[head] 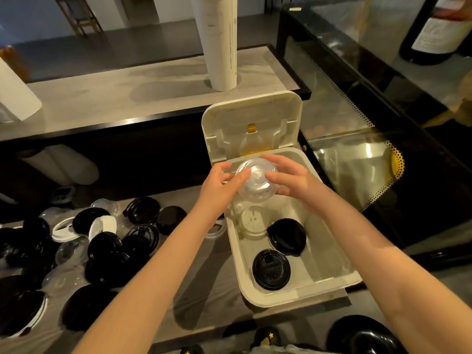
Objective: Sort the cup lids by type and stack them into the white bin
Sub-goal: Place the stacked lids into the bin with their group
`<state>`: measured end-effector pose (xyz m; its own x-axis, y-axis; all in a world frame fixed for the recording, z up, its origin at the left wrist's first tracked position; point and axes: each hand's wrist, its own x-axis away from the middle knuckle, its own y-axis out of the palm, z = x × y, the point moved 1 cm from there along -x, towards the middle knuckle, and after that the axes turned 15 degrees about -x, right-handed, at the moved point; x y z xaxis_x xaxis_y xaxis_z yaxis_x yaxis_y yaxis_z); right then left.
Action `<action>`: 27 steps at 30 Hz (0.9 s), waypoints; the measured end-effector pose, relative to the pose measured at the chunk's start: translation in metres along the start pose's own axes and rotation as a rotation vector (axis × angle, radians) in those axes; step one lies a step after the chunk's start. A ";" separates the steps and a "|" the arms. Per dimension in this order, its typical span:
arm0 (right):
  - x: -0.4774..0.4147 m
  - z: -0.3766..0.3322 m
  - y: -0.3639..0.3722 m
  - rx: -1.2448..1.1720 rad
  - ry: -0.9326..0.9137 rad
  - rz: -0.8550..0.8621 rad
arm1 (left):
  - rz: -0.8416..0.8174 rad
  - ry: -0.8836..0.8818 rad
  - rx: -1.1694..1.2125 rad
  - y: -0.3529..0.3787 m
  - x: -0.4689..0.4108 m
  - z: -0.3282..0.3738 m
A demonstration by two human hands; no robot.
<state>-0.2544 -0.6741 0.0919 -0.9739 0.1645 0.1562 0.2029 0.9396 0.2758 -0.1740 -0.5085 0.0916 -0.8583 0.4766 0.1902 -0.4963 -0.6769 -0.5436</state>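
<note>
A clear dome lid [256, 180] is held between my left hand [221, 185] and my right hand [287, 178], above the far end of the white bin [337, 274]. The bin's hinged cover [251, 118] stands open behind it. Inside the bin lie a clear flat lid [252, 221], a black lid [287, 236] tilted against the middle, and a black sip lid [271, 269] flat near the front. A pile of loose lids [102, 241], black, clear and white, covers the counter to the left of the bin.
A tall stack of white paper cups [217, 42] stands on the raised shelf behind the bin. A glass display case [357, 139] runs along the right. Paper rolls [63, 164] lie under the shelf at left. A dark round object [362, 335] sits at the bottom right.
</note>
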 end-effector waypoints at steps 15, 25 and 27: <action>-0.018 0.041 -0.029 0.423 0.065 0.430 | 0.055 0.274 -0.720 0.015 -0.030 -0.004; -0.038 0.101 -0.020 0.833 0.295 0.541 | -0.038 0.342 -0.921 0.002 -0.025 -0.052; -0.038 0.097 -0.021 0.968 0.323 0.514 | -0.031 0.337 -0.913 0.002 -0.025 -0.053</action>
<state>-0.2313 -0.6707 -0.0113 -0.6983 0.6430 0.3145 0.2698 0.6435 -0.7163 -0.1469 -0.4923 0.0426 -0.6938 0.7185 0.0483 -0.1037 -0.0334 -0.9940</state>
